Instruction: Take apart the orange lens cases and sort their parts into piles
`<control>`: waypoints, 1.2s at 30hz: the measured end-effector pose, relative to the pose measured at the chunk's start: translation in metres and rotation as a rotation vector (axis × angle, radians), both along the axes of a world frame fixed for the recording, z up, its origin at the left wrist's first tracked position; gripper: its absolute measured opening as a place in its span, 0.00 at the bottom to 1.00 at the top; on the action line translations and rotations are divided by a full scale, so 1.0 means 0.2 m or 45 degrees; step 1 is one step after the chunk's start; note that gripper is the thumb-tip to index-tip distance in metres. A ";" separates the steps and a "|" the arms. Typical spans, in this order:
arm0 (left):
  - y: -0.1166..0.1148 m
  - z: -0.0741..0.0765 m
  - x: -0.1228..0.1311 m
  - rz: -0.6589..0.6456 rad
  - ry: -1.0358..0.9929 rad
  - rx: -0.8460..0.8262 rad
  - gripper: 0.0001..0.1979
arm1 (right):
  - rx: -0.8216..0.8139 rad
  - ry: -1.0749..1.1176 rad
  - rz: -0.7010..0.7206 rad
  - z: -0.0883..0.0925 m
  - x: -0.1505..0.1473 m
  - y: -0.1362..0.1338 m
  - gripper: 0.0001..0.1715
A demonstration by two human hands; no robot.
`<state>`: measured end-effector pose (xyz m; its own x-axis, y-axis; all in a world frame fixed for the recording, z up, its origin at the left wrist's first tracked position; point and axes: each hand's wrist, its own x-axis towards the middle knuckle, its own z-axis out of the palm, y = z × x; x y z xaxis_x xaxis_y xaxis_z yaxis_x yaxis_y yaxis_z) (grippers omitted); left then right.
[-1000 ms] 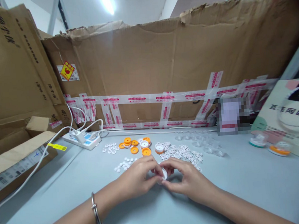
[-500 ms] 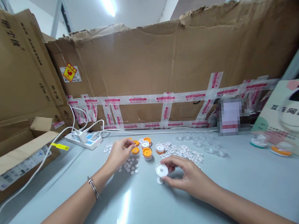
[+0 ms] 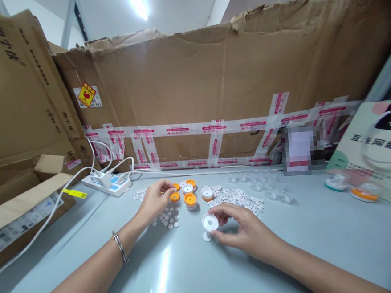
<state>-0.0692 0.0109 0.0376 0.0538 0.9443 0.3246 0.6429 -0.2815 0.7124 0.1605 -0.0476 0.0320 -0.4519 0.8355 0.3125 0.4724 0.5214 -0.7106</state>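
My right hand (image 3: pixel 236 226) pinches a white round part (image 3: pixel 210 222) by its right edge, its face with a central spot turned toward me. Below that part is a small white disc-shaped piece (image 3: pixel 207 236). My left hand (image 3: pixel 158 194) is closed at the orange rings, with its fingertips beside an orange ring (image 3: pixel 175 196); what they hold, if anything, is hidden. To the right stand an orange-topped white part (image 3: pixel 190 200) and a white-topped orange part (image 3: pixel 207 193). Small white discs (image 3: pixel 169 217) lie below my left hand.
Patterned white pieces (image 3: pixel 241 199) and clear plastic domes (image 3: pixel 272 193) lie behind my right hand. A power strip (image 3: pixel 109 183) with cables and an open carton (image 3: pixel 22 212) are at the left. Two domed pieces, one orange-based (image 3: pixel 364 195), sit at the right.
The view has shifted slightly. My left hand stays among the orange rings with its fingers a little changed, and my right hand still holds the white round part.
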 end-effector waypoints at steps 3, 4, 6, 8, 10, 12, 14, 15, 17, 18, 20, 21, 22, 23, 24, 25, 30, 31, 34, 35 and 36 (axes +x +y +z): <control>0.02 0.03 -0.05 0.037 0.017 -0.013 0.08 | -0.006 -0.004 0.001 0.00 0.00 0.00 0.14; 0.02 0.05 -0.06 0.015 0.055 -0.067 0.08 | -0.004 -0.004 0.005 0.00 0.00 0.00 0.14; 0.01 0.07 -0.08 -0.071 0.153 -0.213 0.07 | 0.001 -0.003 0.009 0.00 0.00 0.00 0.14; -0.01 0.09 -0.09 -0.171 0.260 -0.341 0.06 | 0.000 -0.001 0.008 0.00 0.00 0.00 0.14; -0.03 0.10 -0.09 -0.239 0.335 -0.406 0.05 | 0.002 -0.002 0.005 0.00 0.00 0.00 0.13; -0.04 0.10 -0.08 -0.286 0.381 -0.446 0.06 | 0.005 -0.004 0.007 0.00 0.01 0.00 0.13; -0.05 0.11 -0.08 -0.313 0.400 -0.462 0.07 | 0.004 -0.003 0.013 0.00 0.01 0.00 0.14; -0.05 0.11 -0.08 -0.330 0.416 -0.472 0.07 | 0.002 -0.002 0.015 0.00 0.01 0.00 0.14; -0.05 0.11 -0.08 -0.371 0.465 -0.499 0.08 | -0.005 -0.002 0.020 0.00 0.01 0.00 0.14; -0.05 0.11 -0.08 -0.387 0.497 -0.508 0.08 | -0.008 0.001 0.023 -0.01 0.01 0.00 0.14; -0.06 0.10 -0.07 -0.394 0.561 -0.502 0.07 | -0.013 0.006 0.028 -0.01 0.01 -0.01 0.14; -0.07 0.11 -0.06 -0.378 0.586 -0.468 0.06 | -0.018 0.011 0.030 0.00 0.00 -0.01 0.14; -0.08 0.11 -0.05 -0.360 0.605 -0.406 0.06 | -0.027 0.019 0.030 0.00 0.00 -0.01 0.14; -0.09 0.11 -0.04 -0.354 0.615 -0.327 0.06 | -0.043 0.031 0.032 0.00 0.00 -0.01 0.14; -0.11 0.12 -0.02 -0.376 0.612 -0.238 0.06 | -0.069 0.051 0.033 0.00 0.00 -0.01 0.14; -0.12 0.12 0.01 -0.424 0.596 -0.153 0.06 | -0.109 0.082 0.038 0.01 0.00 -0.01 0.13; -0.22 0.12 0.11 -0.761 0.365 0.102 0.06 | -0.384 0.292 0.067 0.00 -0.01 0.00 0.14; -0.23 0.12 0.13 -0.791 0.316 0.132 0.08 | -0.407 0.311 0.065 0.00 -0.01 0.01 0.15; -0.26 0.10 0.16 -0.846 0.198 0.190 0.06 | -0.402 0.327 0.040 -0.02 -0.01 0.02 0.16; -0.27 0.09 0.17 -0.847 0.168 0.192 0.05 | -0.404 0.334 0.036 -0.03 -0.01 0.03 0.16; -0.27 0.09 0.18 -0.825 0.131 0.174 0.05 | -0.420 0.347 0.040 -0.03 -0.01 0.03 0.16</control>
